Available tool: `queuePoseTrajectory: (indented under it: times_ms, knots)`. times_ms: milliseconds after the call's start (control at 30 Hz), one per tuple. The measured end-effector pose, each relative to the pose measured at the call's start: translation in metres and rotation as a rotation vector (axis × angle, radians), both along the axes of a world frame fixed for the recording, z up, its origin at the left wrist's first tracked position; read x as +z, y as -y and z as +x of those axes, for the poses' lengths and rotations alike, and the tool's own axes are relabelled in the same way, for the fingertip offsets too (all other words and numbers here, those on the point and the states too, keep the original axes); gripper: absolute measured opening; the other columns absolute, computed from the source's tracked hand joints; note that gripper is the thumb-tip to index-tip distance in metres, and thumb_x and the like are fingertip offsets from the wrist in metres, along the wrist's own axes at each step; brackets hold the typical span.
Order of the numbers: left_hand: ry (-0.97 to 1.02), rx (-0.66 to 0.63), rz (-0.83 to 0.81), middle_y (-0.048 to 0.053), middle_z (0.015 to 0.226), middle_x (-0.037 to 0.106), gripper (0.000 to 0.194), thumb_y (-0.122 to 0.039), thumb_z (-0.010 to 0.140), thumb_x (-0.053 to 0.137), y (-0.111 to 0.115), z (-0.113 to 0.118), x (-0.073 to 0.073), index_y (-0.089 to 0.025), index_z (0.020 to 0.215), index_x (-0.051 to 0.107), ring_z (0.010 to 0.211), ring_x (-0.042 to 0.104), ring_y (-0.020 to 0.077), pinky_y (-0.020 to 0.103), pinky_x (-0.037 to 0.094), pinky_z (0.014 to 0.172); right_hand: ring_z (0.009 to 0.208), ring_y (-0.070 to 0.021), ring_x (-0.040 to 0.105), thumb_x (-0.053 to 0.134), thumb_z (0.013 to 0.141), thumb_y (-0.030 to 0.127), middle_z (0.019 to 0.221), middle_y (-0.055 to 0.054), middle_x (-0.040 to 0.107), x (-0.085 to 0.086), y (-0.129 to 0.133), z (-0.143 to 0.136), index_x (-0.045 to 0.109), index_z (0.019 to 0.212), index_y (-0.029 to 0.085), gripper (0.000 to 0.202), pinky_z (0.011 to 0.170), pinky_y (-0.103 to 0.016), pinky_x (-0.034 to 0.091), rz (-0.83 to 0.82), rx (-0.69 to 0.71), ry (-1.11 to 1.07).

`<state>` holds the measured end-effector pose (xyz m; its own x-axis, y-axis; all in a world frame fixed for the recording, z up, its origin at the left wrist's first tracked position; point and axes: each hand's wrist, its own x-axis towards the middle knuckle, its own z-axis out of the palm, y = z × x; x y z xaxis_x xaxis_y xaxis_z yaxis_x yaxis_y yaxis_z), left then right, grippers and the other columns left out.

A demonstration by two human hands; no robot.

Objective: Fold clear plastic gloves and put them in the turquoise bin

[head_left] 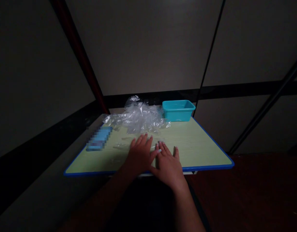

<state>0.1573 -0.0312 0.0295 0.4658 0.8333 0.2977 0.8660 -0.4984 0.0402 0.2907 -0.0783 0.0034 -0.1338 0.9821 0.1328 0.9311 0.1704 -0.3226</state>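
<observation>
My left hand lies palm down with fingers spread near the front of a pale green table with a blue edge. Beside it on the right, my right hand is also palm down, fingers stretched out. The two hands meet at the thumbs. Under and around my left hand lies a thin clear plastic sheet or bag, flat and hard to make out. Beyond the fingertips sits a crumpled heap of clear plastic bags.
A turquoise basket stands at the back right of the table, against the right side of the plastic heap. At the left edge lies a blurred blue flat object. Dark panelled walls stand behind and to the left.
</observation>
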Motion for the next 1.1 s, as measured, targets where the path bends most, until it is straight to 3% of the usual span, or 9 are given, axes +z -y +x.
queuePoseTrajectory:
  times_ms: [167,300,467,733,1100]
  knots:
    - [0.106,-0.069,-0.230,0.016,0.155,0.029,0.063,-0.051,0.097,0.027,0.011,0.020,-0.005,-0.012,0.146,0.036,0.145,0.025,0.0300,0.053,0.028,0.113,0.147,-0.0287,0.016,0.049,0.084,0.035,0.159,-0.012,0.021,-0.003,0.000,-0.001,0.020,0.153,0.022,0.076,0.111,-0.065,-0.003,0.008,0.005,0.042]
    - [0.073,-0.005,-0.326,0.017,0.157,0.024,0.067,-0.053,0.097,0.022,0.008,0.017,-0.011,-0.012,0.148,0.033,0.146,0.018,0.0330,0.061,0.024,0.112,0.147,-0.0307,0.016,0.051,0.081,0.042,0.159,-0.011,0.019,0.000,-0.001,-0.002,0.022,0.153,0.022,0.080,0.110,-0.067,-0.002,-0.034,0.009,0.051]
    - [0.050,0.040,-0.314,0.018,0.157,0.022,0.066,-0.054,0.097,0.022,0.006,0.001,-0.020,-0.018,0.152,0.021,0.147,0.015,0.0334,0.067,0.021,0.109,0.147,-0.0317,0.014,0.046,0.083,0.057,0.159,-0.012,0.017,0.004,-0.001,-0.003,0.028,0.151,0.017,0.081,0.110,-0.068,-0.002,-0.082,-0.010,0.084]
    - [-0.073,0.138,-0.224,0.020,0.155,0.028,0.062,-0.050,0.096,0.033,0.003,-0.033,-0.019,-0.018,0.149,0.030,0.146,0.021,0.0321,0.066,0.019,0.111,0.147,-0.0323,0.013,0.042,0.080,0.076,0.159,-0.014,0.014,0.006,-0.001,-0.004,0.024,0.152,0.016,0.095,0.110,-0.067,0.000,-0.084,-0.019,0.104]
    - [-0.116,0.277,-0.305,0.017,0.158,0.020,0.067,-0.058,0.094,0.029,-0.003,-0.077,-0.013,-0.021,0.150,0.027,0.147,0.015,0.0312,0.066,0.015,0.111,0.147,-0.0309,0.014,0.035,0.080,0.080,0.159,-0.011,0.013,0.005,0.000,-0.004,0.023,0.152,0.020,0.095,0.110,-0.068,-0.001,-0.075,0.003,0.106]
